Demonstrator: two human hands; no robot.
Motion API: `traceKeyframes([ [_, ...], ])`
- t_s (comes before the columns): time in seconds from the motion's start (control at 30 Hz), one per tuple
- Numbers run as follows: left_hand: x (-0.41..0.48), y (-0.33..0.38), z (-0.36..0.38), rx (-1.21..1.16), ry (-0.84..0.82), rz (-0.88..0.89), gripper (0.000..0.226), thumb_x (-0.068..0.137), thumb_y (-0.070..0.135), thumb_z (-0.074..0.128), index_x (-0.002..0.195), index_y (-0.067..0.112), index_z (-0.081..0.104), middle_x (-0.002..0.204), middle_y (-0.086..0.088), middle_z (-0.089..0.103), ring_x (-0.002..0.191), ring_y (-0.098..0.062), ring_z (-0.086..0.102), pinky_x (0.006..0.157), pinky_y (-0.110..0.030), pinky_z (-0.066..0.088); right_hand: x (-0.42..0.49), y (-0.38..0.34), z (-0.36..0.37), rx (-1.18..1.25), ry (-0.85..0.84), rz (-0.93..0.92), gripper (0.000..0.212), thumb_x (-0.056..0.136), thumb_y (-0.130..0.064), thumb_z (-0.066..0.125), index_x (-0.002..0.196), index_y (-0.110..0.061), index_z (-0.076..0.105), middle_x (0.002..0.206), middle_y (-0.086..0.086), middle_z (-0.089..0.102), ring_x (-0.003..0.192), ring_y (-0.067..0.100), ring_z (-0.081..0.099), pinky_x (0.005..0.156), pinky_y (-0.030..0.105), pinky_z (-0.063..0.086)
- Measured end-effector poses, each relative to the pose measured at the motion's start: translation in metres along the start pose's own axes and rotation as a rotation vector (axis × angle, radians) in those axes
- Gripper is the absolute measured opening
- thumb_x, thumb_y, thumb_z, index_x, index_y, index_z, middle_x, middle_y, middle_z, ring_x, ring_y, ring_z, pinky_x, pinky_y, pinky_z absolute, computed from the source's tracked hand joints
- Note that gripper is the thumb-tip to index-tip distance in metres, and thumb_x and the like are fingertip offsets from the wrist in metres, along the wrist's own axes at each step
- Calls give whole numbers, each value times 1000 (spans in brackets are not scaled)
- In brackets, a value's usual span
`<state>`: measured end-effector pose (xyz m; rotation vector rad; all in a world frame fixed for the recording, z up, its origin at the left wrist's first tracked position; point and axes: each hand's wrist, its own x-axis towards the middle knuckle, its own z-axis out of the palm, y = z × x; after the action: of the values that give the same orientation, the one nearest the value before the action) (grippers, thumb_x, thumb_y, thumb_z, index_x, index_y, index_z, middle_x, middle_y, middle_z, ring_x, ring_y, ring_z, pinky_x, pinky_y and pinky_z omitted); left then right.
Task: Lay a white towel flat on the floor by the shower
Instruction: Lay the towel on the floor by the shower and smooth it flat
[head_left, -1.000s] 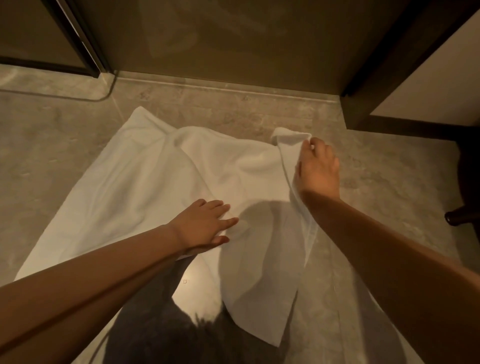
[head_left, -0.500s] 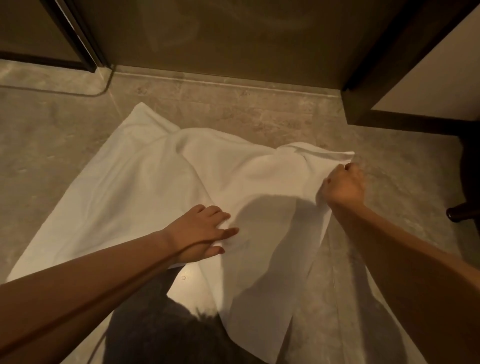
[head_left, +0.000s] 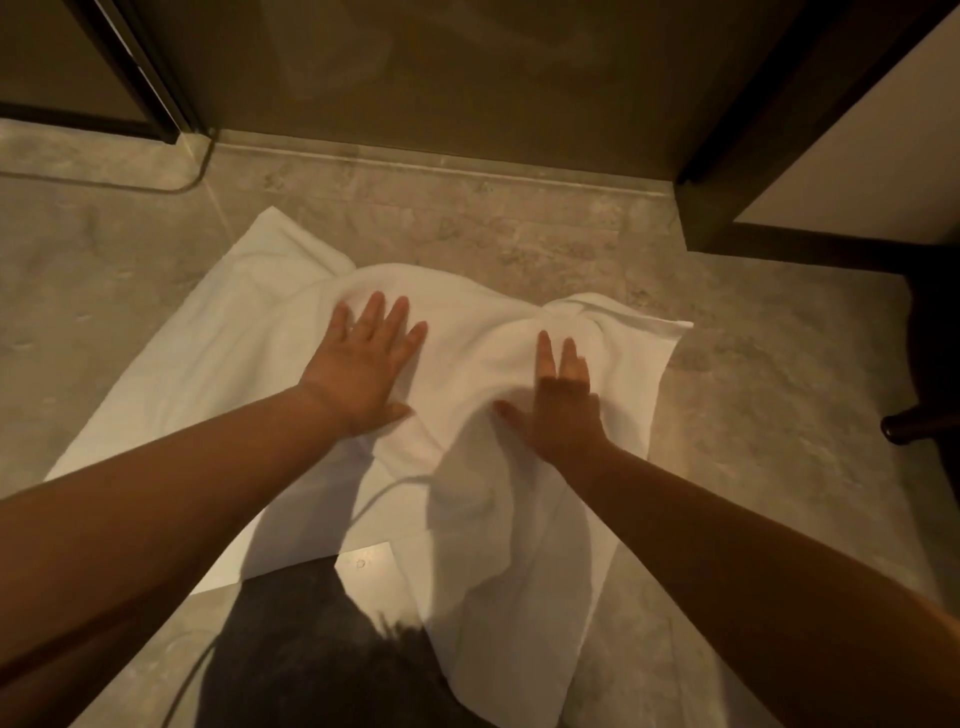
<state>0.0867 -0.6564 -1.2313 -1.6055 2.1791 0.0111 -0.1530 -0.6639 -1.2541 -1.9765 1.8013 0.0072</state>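
Note:
A white towel (head_left: 218, 358) lies spread on the grey stone floor in front of the glass shower wall (head_left: 441, 78). It is rumpled, with raised folds through its middle and right half. My left hand (head_left: 363, 364) rests palm down on the towel's middle, fingers spread. Just right of it, my right hand (head_left: 563, 400) also lies flat on the cloth with fingers apart. Neither hand grips the fabric. The towel's near right part trails toward the bottom of the view.
The shower threshold (head_left: 441, 166) runs across the floor just beyond the towel. A dark door frame (head_left: 727, 156) stands at the right, and a dark furniture foot (head_left: 898, 428) sits on the floor at the far right. A dark shadow covers the floor at bottom centre.
My right hand let go of the towel's far right corner and moved left onto the cloth, palm down. My left hand slid forward across the towel's middle.

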Motion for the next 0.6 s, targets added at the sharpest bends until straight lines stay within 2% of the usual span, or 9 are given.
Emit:
traceKeyframes([
  [0.07,-5,-1,8,26,-51,19,89,89,67,29,148,19,-16,156,-14,-21,143,-38,-15,112,-56,1,3,1,5,-49,-90,50,110,77,-67,57,147,-27,-17,157,12,-18,144,37,-8,109,60,16],
  [0.2,-13,-2,14,74,-113,81,83,88,69,25,149,25,-10,155,-17,-23,141,-42,-15,111,-60,5,7,10,4,-101,-164,64,123,68,-72,62,145,-27,-24,155,11,-23,143,35,-16,111,59,9],
  [0.33,-24,-3,22,153,-140,167,81,88,70,23,148,29,-11,153,-18,-27,139,-47,-19,110,-64,5,7,16,2,-167,-236,42,128,66,-73,63,145,-25,-25,153,12,-29,141,35,-22,112,59,6],
  [0.6,-62,-2,38,235,-183,357,90,84,74,23,143,28,-27,146,-18,-37,132,-52,-28,108,-66,0,-1,33,-9,-241,-306,-78,129,63,-70,69,147,-25,-18,153,12,-28,141,34,-24,112,58,5],
])
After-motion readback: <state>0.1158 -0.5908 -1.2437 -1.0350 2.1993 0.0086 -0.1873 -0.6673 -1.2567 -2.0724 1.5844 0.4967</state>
